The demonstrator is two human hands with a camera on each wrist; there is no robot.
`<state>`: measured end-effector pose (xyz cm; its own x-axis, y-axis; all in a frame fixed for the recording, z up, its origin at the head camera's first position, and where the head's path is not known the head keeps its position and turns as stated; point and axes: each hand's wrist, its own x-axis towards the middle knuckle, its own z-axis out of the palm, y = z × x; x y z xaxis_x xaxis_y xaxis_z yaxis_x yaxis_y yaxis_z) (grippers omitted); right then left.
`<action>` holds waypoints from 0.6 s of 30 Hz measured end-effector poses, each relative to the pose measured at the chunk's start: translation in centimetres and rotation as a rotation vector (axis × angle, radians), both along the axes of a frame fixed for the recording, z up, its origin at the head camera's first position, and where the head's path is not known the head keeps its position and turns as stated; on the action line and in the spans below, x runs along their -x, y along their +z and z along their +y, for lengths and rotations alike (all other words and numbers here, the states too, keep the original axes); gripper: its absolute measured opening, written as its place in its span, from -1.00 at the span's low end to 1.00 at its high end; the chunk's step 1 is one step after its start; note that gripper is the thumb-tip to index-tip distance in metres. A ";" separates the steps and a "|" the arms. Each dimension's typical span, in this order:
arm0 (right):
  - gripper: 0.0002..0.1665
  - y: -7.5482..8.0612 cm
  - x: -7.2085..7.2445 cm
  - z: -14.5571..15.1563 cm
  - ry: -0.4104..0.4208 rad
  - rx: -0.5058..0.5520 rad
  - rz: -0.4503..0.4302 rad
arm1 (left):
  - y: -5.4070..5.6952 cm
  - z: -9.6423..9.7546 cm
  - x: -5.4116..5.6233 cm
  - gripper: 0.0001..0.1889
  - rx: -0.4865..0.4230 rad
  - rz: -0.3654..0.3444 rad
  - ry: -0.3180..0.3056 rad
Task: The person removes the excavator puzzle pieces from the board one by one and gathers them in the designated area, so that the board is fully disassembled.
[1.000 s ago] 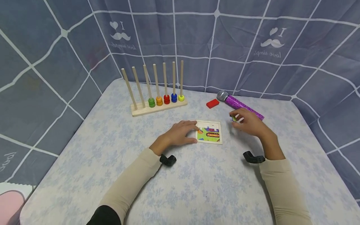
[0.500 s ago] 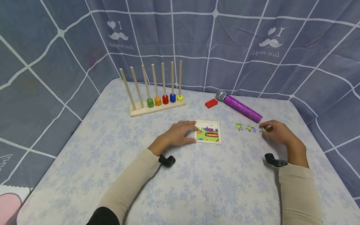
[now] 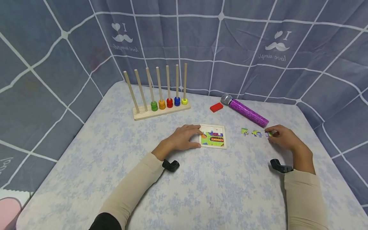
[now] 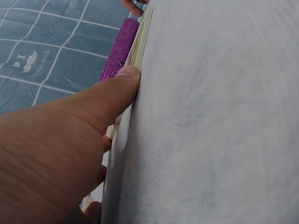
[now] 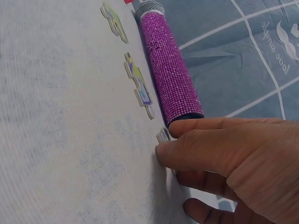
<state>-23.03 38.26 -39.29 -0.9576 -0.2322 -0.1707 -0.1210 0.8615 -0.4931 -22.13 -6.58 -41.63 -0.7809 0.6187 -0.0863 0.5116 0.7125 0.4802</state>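
A square wooden jigsaw board with a partly filled digger picture lies on the table. My left hand holds its left side, the thumb at the near corner and other fingers over the far corner and picture. To the right, my right hand pinches a small jigsaw piece between thumb and index finger, low at the tabletop. The hand hides part of that piece. Left of it lie two loose pieces, a middle jigsaw piece and a green-and-yellow jigsaw piece, in a row.
A purple glittery microphone lies just behind the loose pieces. Beside its head is a red block. At the back left stands a wooden peg rack with coloured rings. A grid-patterned curtain hangs along the table's back.
My right hand has moved right from near the board, down to the table, with a piece in its fingers. Two pieces now show left of it. The left hand stays on the board.
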 end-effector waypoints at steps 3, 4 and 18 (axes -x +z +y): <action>-0.50 0.0 0.0 0.1 0.004 0.012 0.005 | 0.1 0.0 0.0 -0.42 -0.002 -0.004 -0.001; -0.49 0.0 -0.1 0.1 0.005 0.012 0.004 | 0.2 0.0 0.0 -0.42 -0.001 -0.005 -0.001; -0.46 3.8 -0.5 -3.4 0.113 -0.023 0.054 | 0.0 0.1 0.0 -0.42 0.006 0.003 -0.005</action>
<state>-22.56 34.90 -35.54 -0.9334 -0.3359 -0.1264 -0.2437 0.8517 -0.4638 -22.14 -6.49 -41.65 -0.7781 0.6220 -0.0878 0.5163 0.7129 0.4746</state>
